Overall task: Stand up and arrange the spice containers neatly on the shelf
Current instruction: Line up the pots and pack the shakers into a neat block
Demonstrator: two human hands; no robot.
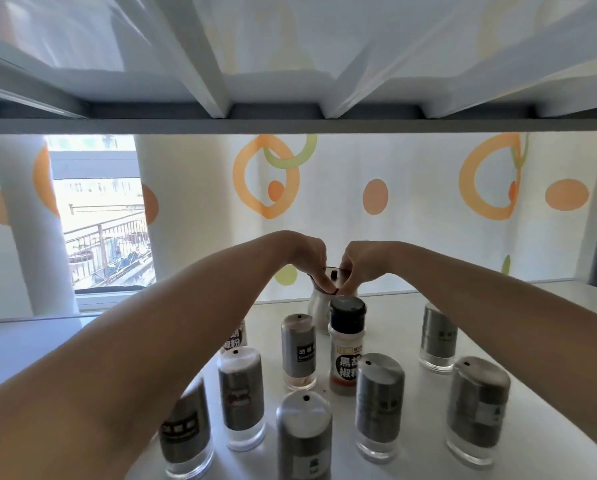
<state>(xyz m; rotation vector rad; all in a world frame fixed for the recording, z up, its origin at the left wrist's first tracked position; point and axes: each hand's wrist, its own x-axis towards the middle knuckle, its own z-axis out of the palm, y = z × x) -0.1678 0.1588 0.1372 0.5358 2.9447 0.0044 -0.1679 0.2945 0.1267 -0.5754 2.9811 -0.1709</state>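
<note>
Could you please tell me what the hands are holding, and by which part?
Both left hand and right hand pinch the back jar at its top, around the black-rimmed lid; a fingertip grip.

you're looking at a white curtain (411,230) with orange rings hanging behind, and a window (96,199) showing a railing (106,237) outside.

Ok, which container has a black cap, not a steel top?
The clear bottle with the ridged black cap, just before the rear container the left hand and right hand pinch; those around it have steel tops.
</note>
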